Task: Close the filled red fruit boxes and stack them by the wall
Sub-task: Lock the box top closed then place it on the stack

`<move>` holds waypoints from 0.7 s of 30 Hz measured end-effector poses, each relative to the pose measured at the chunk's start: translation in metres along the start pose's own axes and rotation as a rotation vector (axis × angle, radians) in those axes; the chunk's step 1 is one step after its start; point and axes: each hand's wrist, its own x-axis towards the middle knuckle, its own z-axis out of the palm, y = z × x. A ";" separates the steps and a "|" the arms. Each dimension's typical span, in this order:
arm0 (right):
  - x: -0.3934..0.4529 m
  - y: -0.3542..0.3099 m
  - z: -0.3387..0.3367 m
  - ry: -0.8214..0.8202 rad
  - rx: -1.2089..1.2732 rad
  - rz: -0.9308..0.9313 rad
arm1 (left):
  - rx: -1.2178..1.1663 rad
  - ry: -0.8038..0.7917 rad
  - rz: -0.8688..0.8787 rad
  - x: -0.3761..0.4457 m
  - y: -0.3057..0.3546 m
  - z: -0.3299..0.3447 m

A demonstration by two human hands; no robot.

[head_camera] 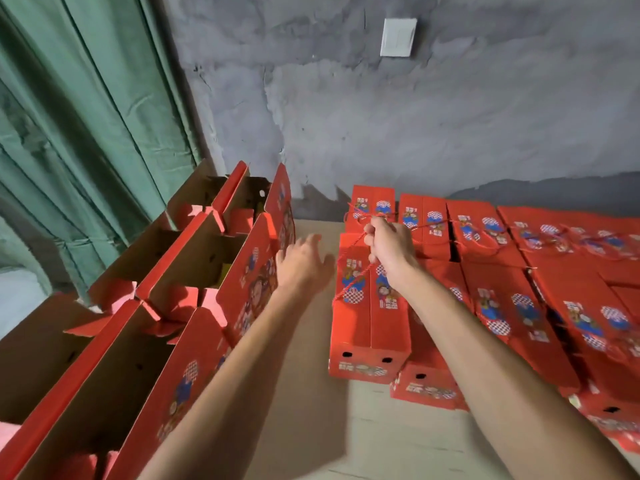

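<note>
While the right hand [389, 245] pinches the red cord handle [353, 268] of a closed red box [367, 327], that box stands at the left end of the closed boxes [519, 271] by the grey wall [381, 133]. Left hand [304, 261]: fingers spread, holding nothing, beside the open boxes [166, 299]. Judgement: many boxes closed and stacked; at least four remain open, contents mostly hidden. Printed cartoon labels show; writing too blurred to read.
</note>
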 end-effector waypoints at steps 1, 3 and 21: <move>0.012 0.005 -0.002 0.010 0.009 0.004 | 0.097 0.038 -0.066 0.015 -0.012 -0.004; 0.034 0.016 -0.002 0.023 0.018 0.002 | 0.173 0.075 -0.227 0.039 -0.041 -0.013; 0.070 0.054 0.015 -0.011 -0.161 -0.031 | 0.233 -0.097 -0.182 0.048 -0.036 0.012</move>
